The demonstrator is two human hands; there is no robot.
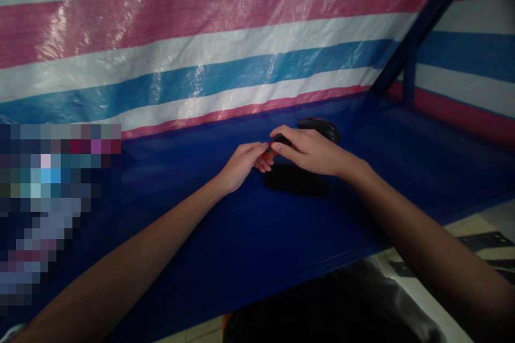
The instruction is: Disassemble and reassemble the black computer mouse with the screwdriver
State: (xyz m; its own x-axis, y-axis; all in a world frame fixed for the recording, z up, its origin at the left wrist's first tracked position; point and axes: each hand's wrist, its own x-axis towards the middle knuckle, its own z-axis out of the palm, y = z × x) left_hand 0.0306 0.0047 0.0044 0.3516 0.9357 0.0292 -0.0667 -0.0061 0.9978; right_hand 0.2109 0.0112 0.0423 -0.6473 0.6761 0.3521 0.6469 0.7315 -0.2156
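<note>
My left hand (241,165) is closed around a small orange and black object (269,152) above the blue surface. My right hand (311,149) meets it from the right, thumb and fingers pinching its black end. Fingers cover most of the object, so its kind does not show. Just behind my right hand lies a rounded, glossy black thing shaped like a computer mouse (324,127), partly hidden by the hand. Below both hands rests a flat, dark oblong piece (295,182) with rounded ends, too dark to make out in detail.
A dark blue table surface (193,220) spreads under the hands. Behind it hangs a striped plastic sheet (209,37) in white, red and blue. A dark blue slanted bar (418,29) stands at the right. The far left is blurred into blocks.
</note>
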